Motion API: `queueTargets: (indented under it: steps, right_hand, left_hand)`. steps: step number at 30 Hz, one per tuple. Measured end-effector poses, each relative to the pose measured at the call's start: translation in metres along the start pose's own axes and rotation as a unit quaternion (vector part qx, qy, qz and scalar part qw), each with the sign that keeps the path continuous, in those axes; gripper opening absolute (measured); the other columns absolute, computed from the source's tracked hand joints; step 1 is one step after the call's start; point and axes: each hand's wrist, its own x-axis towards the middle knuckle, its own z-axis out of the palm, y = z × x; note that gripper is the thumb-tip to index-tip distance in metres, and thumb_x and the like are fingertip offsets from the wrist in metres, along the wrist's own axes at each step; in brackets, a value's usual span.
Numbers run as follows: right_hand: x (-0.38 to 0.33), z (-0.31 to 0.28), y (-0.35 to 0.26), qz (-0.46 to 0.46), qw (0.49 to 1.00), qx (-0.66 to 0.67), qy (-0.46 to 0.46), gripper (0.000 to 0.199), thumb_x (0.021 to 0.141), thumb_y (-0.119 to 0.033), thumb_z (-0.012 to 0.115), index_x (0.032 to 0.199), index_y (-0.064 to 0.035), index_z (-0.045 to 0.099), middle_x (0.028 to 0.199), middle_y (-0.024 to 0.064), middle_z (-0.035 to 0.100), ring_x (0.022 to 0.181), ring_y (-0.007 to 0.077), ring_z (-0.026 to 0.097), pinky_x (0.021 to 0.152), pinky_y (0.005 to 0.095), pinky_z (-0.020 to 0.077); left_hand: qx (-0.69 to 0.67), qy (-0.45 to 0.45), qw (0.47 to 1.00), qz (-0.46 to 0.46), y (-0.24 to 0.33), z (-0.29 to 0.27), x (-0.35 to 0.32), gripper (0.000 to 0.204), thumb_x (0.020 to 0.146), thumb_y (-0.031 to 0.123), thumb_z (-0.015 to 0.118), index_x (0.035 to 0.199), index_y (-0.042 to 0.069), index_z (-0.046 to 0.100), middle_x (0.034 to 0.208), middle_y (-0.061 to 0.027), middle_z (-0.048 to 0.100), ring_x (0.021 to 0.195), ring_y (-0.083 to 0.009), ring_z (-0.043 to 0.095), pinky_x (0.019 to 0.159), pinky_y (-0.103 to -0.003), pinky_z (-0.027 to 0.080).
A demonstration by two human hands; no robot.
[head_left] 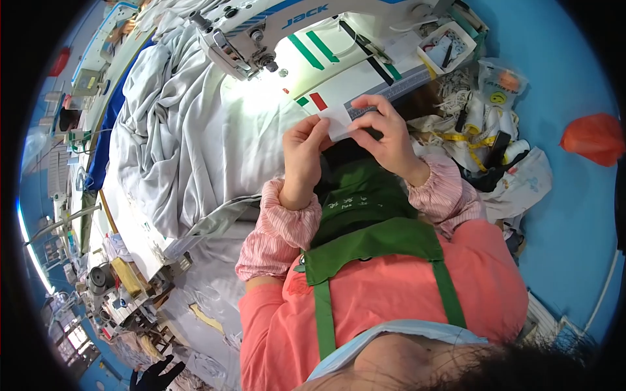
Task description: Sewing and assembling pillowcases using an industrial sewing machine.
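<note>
Both my hands hold a small white piece of fabric or label point(337, 122) above my lap. My left hand point(304, 151) pinches its left edge with fingers and thumb. My right hand point(386, 131) grips its right side, fingers curled over the top. The piece hovers just in front of the white sewing machine table point(345, 75), which bears green and red tape marks. The sewing machine head point(244, 39) stands beyond, to the upper left. A large heap of pale grey cloth point(176, 137) lies to the left of my hands.
A small tray of sewing bits point(447, 45) sits at the table's right end. A yellow tape measure point(473, 140) and bags lie on the right, with an orange bag point(593, 137) on the blue floor. Other workstations point(111, 287) line the left side.
</note>
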Motion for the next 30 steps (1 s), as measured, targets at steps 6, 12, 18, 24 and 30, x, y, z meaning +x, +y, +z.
queueTargets:
  steps: [6, 12, 18, 24, 30]
  right_hand:
    - [0.000, 0.019, 0.006, 0.168, 0.955, 0.243, 0.007, 0.008, 0.090, -0.004, 0.063, 0.090, 0.0030, 0.060, 0.108, 0.0082, 0.058, 0.093, 0.0095, 0.057, 0.080, 0.0242, 0.0485]
    - [0.001, 0.020, 0.005, 0.159, 0.965, 0.210, 0.003, 0.010, 0.090, -0.004, 0.063, 0.089, 0.0045, 0.059, 0.104, 0.0063, 0.057, 0.084, 0.0060, 0.055, 0.073, 0.0213, 0.0490]
    - [0.002, 0.019, 0.004, 0.159, 0.969, 0.188, 0.005, 0.011, 0.090, -0.005, 0.064, 0.088, 0.0043, 0.059, 0.101, 0.0050, 0.057, 0.079, 0.0039, 0.053, 0.068, 0.0195, 0.0476]
    - [0.003, 0.020, 0.002, 0.162, 0.969, 0.184, 0.001, 0.012, 0.090, -0.006, 0.065, 0.088, 0.0040, 0.059, 0.099, 0.0034, 0.057, 0.078, 0.0027, 0.052, 0.065, 0.0183, 0.0454]
    - [0.019, 0.011, -0.008, 0.133, 0.984, 0.117, -0.006, 0.012, 0.084, -0.007, 0.068, 0.088, 0.0023, 0.061, 0.088, 0.0046, 0.062, 0.070, 0.0086, 0.057, 0.062, 0.0233, 0.0477]
  left_hand:
    - [0.008, -0.027, 1.000, 0.009, 0.005, 0.003, -0.010, 0.025, 0.095, 0.010, 0.055, 0.110, -0.008, 0.062, 0.099, -0.0115, 0.068, 0.088, -0.0185, 0.067, 0.080, -0.031, 0.056]
    - [-0.021, -0.050, 0.999, 0.003, 0.006, -0.002, -0.010, 0.026, 0.097, 0.010, 0.052, 0.112, -0.009, 0.060, 0.102, -0.0146, 0.067, 0.092, -0.0224, 0.068, 0.084, -0.035, 0.056]
    - [-0.021, -0.056, 0.998, 0.006, 0.003, -0.005, -0.010, 0.026, 0.098, 0.011, 0.049, 0.111, -0.009, 0.059, 0.103, -0.0165, 0.067, 0.094, -0.0248, 0.068, 0.086, -0.038, 0.056]
    - [0.015, -0.028, 0.999, 0.025, -0.002, -0.004, -0.010, 0.024, 0.098, 0.012, 0.052, 0.107, -0.008, 0.061, 0.099, -0.0144, 0.068, 0.089, -0.0212, 0.068, 0.083, -0.036, 0.057]
    - [0.224, 0.035, 0.967, 0.118, -0.001, -0.005, -0.006, 0.020, 0.092, 0.012, 0.061, 0.100, -0.005, 0.067, 0.079, -0.0053, 0.069, 0.067, -0.0099, 0.063, 0.059, -0.024, 0.047]
